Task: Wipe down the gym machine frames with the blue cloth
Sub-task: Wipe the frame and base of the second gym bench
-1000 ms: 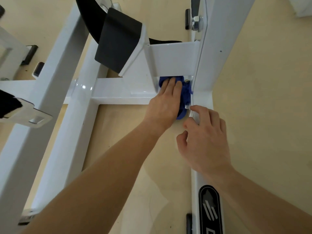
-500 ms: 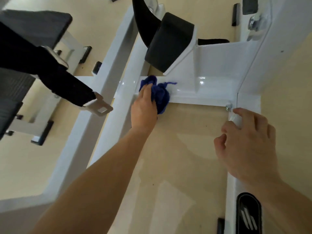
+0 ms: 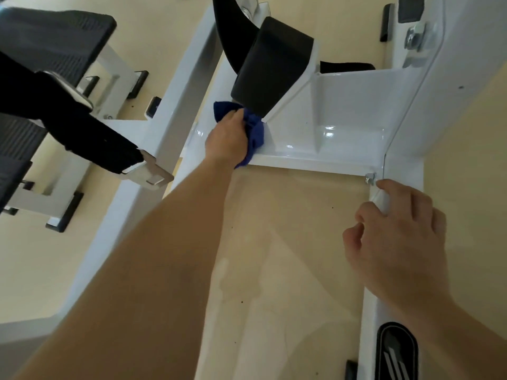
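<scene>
Blue cloth point(image 3: 253, 133) under left hand point(image 3: 227, 139)

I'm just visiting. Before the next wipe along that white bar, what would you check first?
1. Left hand grips cloth: ok.
2. Cloth touches bar, just below the black pad: ok.
3. Right hand off the wiping path, by the bolt, holding a white item: ok.
4. Flat run along the bar: not ok, a rib stands midway.
5. Cloth clean enough: cannot tell.
</scene>
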`<action>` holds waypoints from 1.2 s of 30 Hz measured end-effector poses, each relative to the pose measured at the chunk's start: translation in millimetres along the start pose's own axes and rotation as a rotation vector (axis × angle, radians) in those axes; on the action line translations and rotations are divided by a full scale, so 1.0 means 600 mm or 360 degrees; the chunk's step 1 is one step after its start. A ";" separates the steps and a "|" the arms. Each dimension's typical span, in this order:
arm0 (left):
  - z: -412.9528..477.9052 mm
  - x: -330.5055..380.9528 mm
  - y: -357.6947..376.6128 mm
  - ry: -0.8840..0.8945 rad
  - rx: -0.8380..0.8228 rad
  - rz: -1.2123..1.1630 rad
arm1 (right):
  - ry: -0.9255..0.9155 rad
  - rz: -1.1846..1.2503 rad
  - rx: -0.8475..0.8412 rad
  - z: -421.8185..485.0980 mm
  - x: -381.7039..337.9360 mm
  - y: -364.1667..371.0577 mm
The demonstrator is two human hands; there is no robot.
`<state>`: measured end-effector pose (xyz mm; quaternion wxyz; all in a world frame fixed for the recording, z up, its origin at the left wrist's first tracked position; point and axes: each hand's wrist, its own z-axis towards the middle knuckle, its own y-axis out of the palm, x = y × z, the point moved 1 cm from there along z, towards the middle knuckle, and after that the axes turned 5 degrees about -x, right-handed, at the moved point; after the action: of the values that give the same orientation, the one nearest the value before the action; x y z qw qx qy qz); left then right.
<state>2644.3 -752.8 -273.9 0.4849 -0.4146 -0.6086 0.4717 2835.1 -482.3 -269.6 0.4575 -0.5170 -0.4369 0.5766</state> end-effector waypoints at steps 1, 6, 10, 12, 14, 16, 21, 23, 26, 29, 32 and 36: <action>0.001 0.007 -0.001 -0.0014 0.0010 0.0088 | 0.0002 0.0008 -0.0002 0.000 0.000 0.000; -0.086 -0.018 0.038 0.0490 0.0040 0.0448 | -0.0006 0.0029 -0.0017 0.000 0.000 -0.003; -0.058 -0.047 0.026 0.0206 0.0033 0.0182 | -0.0006 0.0001 -0.0027 0.000 -0.001 -0.003; -0.055 -0.042 0.028 0.0063 0.0130 0.0008 | -0.0014 -0.0019 -0.0039 0.001 -0.001 -0.002; -0.078 -0.027 0.045 0.0024 0.0187 -0.0085 | -0.0010 -0.0010 -0.0045 0.000 0.001 -0.002; -0.110 -0.016 0.061 0.0090 0.0192 -0.0035 | -0.0014 -0.0028 -0.0054 -0.002 0.000 -0.003; -0.123 -0.027 0.050 0.0283 0.0189 0.0078 | -0.0020 -0.0023 -0.0083 -0.001 0.001 -0.004; -0.120 -0.025 0.040 0.0300 0.0179 0.0088 | -0.0005 -0.0010 -0.0091 -0.001 0.001 -0.005; -0.123 -0.017 0.037 0.0237 0.0158 0.0064 | 0.0000 -0.0009 -0.0079 -0.001 0.000 -0.004; -0.121 -0.021 0.036 0.0252 0.0209 -0.0029 | -0.0007 -0.0015 -0.0060 -0.001 0.001 -0.003; -0.121 -0.037 0.033 0.0150 0.0269 -0.0114 | 0.0007 0.0009 -0.0049 -0.001 0.001 -0.003; -0.123 -0.060 0.028 -0.0159 0.0462 -0.0121 | 0.0012 0.0007 -0.0082 -0.001 0.000 -0.006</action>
<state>2723.9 -771.2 -290.9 0.5264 -0.2929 -0.5728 0.5559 2835.8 -481.6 -266.2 0.4444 -0.5318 -0.4488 0.5641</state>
